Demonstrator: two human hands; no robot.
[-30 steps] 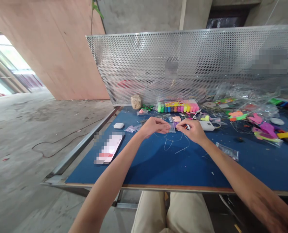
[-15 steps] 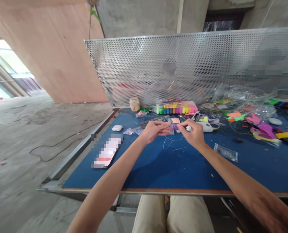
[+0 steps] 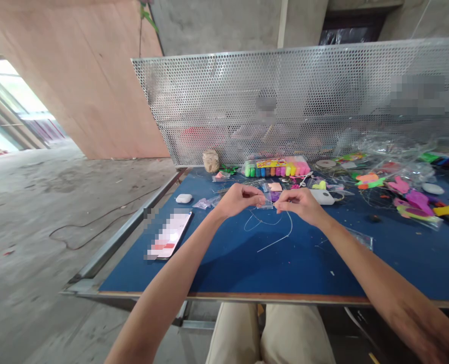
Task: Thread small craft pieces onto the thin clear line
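Over the middle of the blue table, my left hand (image 3: 240, 200) and my right hand (image 3: 297, 203) face each other, fingertips close together. Each pinches thin, pale wire (image 3: 275, 243). One length curves down from the right fingertips and ends in a straight tail toward the front. A looser loop of wire (image 3: 251, 226) hangs below the left fingers. Exactly where the strands meet between the fingertips is too small to make out. Behind the hands lie a purple piece (image 3: 275, 196) and a peach-coloured piece (image 3: 275, 186).
A phone (image 3: 173, 230) and a white earbud case (image 3: 184, 198) lie left. A pack of coloured clay (image 3: 277, 167) stands before the perforated metal screen (image 3: 216, 111). To the right are a white device (image 3: 322, 197), a clear bag (image 3: 363, 238) and bright clay pieces (image 3: 417, 202).
My right hand has turned, its fingers now pointing left toward the left fingertips. A long wire tail now hangs below it. My left fingers have curled in more.
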